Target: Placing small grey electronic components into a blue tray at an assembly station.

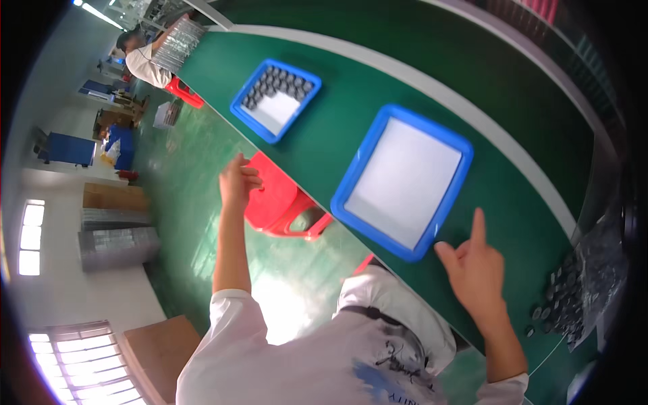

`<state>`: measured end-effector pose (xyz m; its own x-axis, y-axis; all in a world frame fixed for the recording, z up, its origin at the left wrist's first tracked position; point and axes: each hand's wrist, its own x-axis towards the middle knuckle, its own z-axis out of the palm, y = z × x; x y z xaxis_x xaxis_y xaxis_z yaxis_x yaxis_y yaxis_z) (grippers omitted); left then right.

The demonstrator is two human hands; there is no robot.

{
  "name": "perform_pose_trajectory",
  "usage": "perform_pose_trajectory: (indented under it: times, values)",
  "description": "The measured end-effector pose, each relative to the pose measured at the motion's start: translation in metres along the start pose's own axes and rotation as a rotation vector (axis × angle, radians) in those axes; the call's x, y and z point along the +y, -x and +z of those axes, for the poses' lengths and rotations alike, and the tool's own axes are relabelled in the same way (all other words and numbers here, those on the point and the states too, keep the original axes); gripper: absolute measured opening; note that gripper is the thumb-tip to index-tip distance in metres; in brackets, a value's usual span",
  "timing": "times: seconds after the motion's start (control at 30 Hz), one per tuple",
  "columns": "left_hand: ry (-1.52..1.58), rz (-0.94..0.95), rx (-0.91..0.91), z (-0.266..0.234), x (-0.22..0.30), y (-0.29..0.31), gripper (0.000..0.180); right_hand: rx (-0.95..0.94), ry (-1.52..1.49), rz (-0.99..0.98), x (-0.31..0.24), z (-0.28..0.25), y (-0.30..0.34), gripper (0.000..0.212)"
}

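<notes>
A blue tray (345, 177) with a white, bare bottom lies on the green work table (324, 145) in front of me. My right hand (476, 270) is just off its near right corner, thumb by the rim, index finger stretched out and the other fingers bent; nothing shows in it. Farther left, a smaller blue tray (237, 111) holds several round dark caps (283, 81) packed along its far side, with white bottom showing nearer. Out beyond the table edge, my left hand (239, 181) hangs in the air by a red stool (270, 196), fingers loosely apart and holding nothing.
At the right, loose black caps (560, 304) spill beside a clear plastic bag (601, 277). A pale rail runs along the table's far side. Another person (148, 64) sits at the far left end, near stacked clear trays (179, 44). Cardboard boxes (115, 197) stand by the wall.
</notes>
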<state>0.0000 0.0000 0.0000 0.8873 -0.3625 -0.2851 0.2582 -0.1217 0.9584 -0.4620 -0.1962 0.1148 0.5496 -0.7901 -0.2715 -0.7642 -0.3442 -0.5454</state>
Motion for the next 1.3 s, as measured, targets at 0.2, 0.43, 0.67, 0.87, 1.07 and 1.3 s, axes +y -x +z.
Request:
perform_pose_trajectory:
  times: [0.2,0.43,0.67,0.87,1.07,1.3]
  values:
    - [-0.191,0.008,-0.053,-0.018,0.11,-0.046,0.061,0.323,0.091,-0.316,-0.028,0.055,-0.04,0.075]
    - [-0.104,-0.001,-0.046,-0.001,0.098,-0.062,0.061,0.214,-0.234,-0.128,0.019,-0.041,-0.096,0.042]
    - [0.169,-0.01,-0.179,0.015,0.091,-0.048,0.062,0.242,-0.287,-0.253,-0.047,-0.122,-0.164,0.045]
    - [0.224,-0.17,-0.351,0.01,0.093,-0.06,0.039,0.064,-0.177,-0.403,-0.219,-0.106,-0.234,0.042]
    - [0.28,-0.318,-0.48,-0.008,0.126,-0.092,0.033,-0.158,-0.154,-0.744,-0.417,-0.015,-0.381,0.039]
    - [0.277,-0.43,-0.694,-0.021,0.14,-0.13,0.033,-0.051,0.205,-0.812,-0.58,0.109,-0.49,0.038]
